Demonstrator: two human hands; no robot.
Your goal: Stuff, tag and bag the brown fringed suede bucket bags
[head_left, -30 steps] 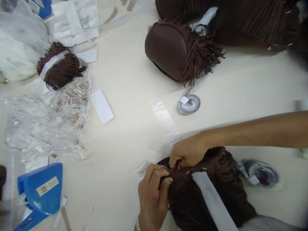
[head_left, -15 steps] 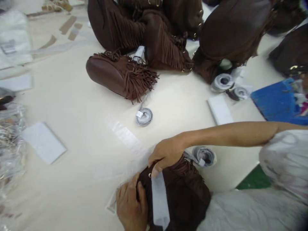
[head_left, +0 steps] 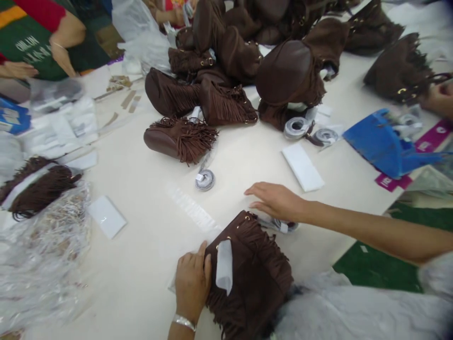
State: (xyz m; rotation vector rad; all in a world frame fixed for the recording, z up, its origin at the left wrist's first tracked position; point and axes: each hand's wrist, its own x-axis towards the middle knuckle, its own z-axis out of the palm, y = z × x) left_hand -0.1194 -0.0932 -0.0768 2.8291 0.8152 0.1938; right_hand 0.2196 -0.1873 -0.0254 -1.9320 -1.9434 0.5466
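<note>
A dark brown fringed suede bag lies near the table's front edge, with a white paper band over its left side. My left hand rests against the bag's left edge, fingers curled on it beside the band. My right hand hovers just beyond the bag, fingers stretched out flat and holding nothing. A small grey strap coil lies under that hand. A strip of clear plastic lies on the table left of my right hand.
A pile of brown fringed bags fills the far middle, one bag lying apart with a strap coil near it. White cards, blue packaging, crumpled plastic and another person's arm are around.
My right hand has let go of the bag and lifted forward, fingers now spread. My view has tilted up, showing more of the far table. My left hand stays on the bag.
</note>
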